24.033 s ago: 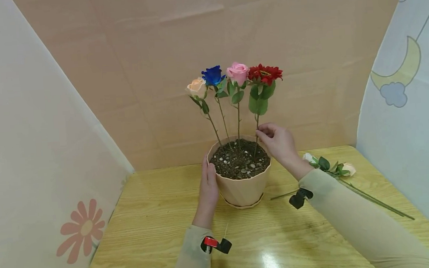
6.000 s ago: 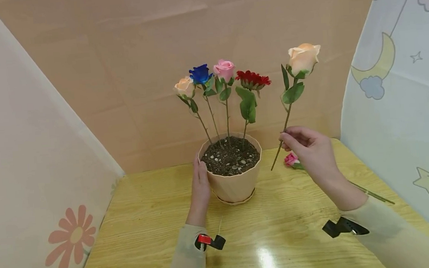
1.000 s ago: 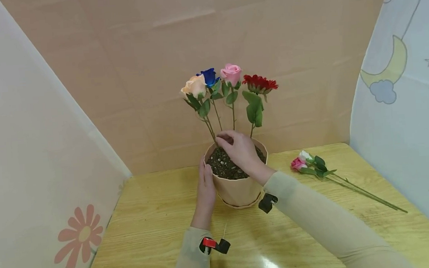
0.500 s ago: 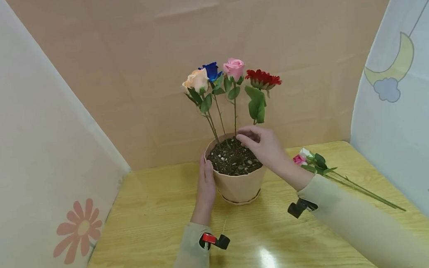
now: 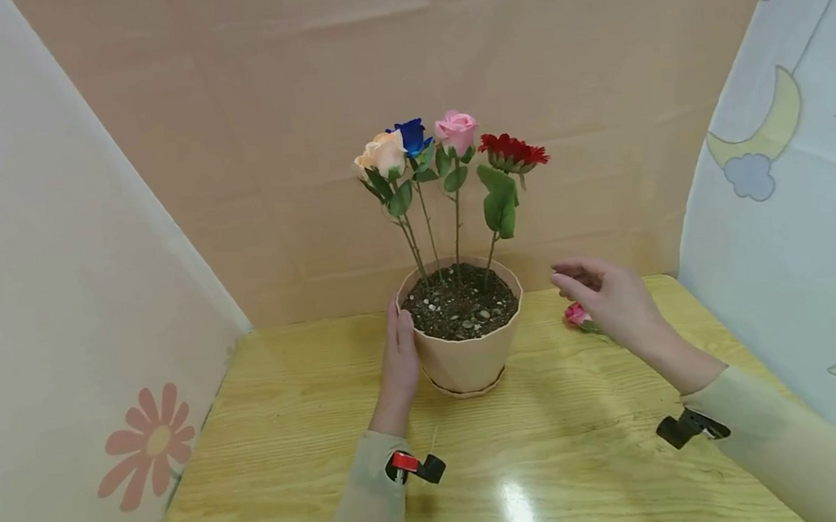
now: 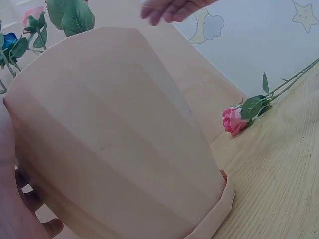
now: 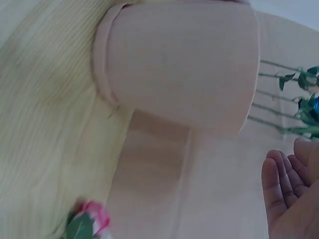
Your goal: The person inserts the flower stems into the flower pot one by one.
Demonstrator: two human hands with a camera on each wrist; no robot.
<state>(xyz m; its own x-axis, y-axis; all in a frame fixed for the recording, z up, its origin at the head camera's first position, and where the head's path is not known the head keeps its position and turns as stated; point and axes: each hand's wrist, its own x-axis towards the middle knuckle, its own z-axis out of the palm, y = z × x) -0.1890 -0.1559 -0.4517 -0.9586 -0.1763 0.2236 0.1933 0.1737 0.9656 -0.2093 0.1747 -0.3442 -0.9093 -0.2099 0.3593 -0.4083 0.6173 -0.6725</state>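
My left hand [image 5: 399, 367] presses along the left side of a peach plastic flower pot [image 5: 469, 362], fingers extended up its wall. Dark soil [image 5: 458, 311] with pebbles fills the pot. Upright in it stand peach roses [image 5: 384, 154] overlapping at the left, a blue rose [image 5: 412, 137], a pink rose [image 5: 457, 131] and a red daisy-like flower [image 5: 514, 152]. My right hand [image 5: 613, 300] is in the air right of the pot, fingers loosely bent and holding nothing. Below it, a deep pink rose [image 6: 234, 121] lies on the table; the forearm hides its stem in the head view.
The pot stands in a scalloped saucer [image 5: 471, 392] on a yellow wood-grain table [image 5: 313, 430]. Behind rises a peach cloth backdrop [image 5: 293, 140]. Printed white cloths hang at the left [image 5: 62, 278] and right [image 5: 782, 268] sides.
A second peach rose, held by my right hand six seconds ago, now stands in the pot. The right hand has moved away rightward, over the lying flowers. My left hand stays on the pot.
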